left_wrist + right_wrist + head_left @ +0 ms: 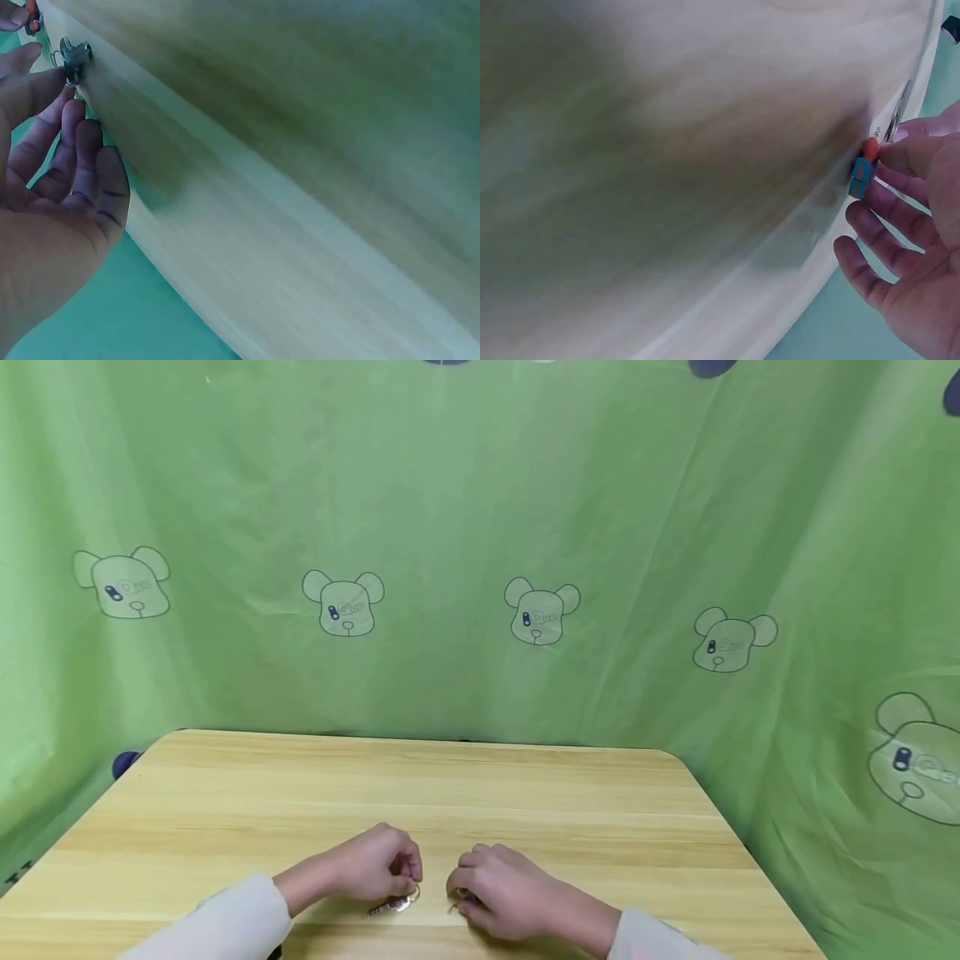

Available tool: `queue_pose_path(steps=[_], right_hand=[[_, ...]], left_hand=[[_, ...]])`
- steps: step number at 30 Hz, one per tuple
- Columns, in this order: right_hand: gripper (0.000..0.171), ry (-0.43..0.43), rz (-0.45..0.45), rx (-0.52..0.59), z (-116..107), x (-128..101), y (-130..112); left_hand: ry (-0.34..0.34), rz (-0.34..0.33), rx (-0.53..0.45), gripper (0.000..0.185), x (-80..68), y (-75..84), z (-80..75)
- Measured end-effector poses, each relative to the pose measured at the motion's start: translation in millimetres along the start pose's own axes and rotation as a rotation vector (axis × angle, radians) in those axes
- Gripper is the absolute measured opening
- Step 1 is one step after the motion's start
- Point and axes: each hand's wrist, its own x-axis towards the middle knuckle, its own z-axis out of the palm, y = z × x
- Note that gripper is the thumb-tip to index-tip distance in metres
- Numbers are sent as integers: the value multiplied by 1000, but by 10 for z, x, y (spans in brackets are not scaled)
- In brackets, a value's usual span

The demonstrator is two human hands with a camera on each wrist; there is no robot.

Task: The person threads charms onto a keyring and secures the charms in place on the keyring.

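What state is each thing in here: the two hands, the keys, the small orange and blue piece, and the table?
Left hand: fingers curled, pinching the keys.
Keys: lying on the table, held at the ring.
Right hand: fingers curled, pinching the orange and blue piece.
Orange and blue piece: held at the fingertips, near the table.
Table: wooden, bare top.

A small silver metal key on a ring (396, 905) lies flat near the front edge; beside it, right, a tiny orange-and-blue piece (863, 169), perhaps a tag.
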Motion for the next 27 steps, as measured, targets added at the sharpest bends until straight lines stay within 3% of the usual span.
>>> queue_pose_path(steps=[10,18,21,27], right_hand=[[7,-97,51,12,-55,118,-93],[14,-77,63,-28,-19,164,-106],[12,-80,43,-86,-2,175,-104],[6,-92,-80,-316,43,173,-81]], left_hand=[[-36,-3,-6,15,61,-3,-4],[-108,-2,100,19,66,22,-15],[-118,-7,98,19,52,25,-24],[-119,-16,63,17,30,3,-30]])
